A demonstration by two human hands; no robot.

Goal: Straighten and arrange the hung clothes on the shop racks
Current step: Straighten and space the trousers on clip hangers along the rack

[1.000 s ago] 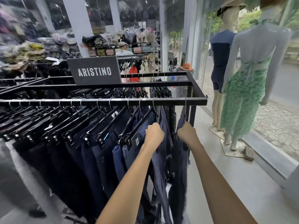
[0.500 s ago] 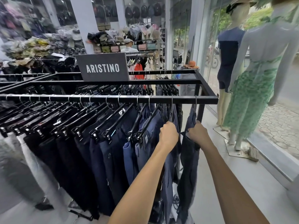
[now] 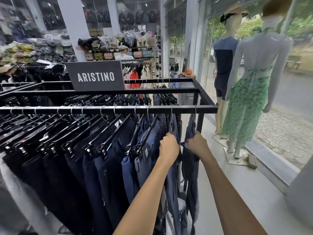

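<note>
Trousers [image 3: 101,158]: dark pairs on clip hangers, crowded along the black rack [image 3: 108,109].
Left hand [image 3: 169,145]: fingers clenched round the next-to-last pair [image 3: 173,180] at its top.
Right hand [image 3: 197,144]: fingers grasping the end pair [image 3: 191,167], which hangs slightly apart.

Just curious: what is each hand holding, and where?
The left hand grips the top edge of a hung dark blue pair of trousers; the right hand grips the waistband of the last navy pair on the black metal rack.
</note>
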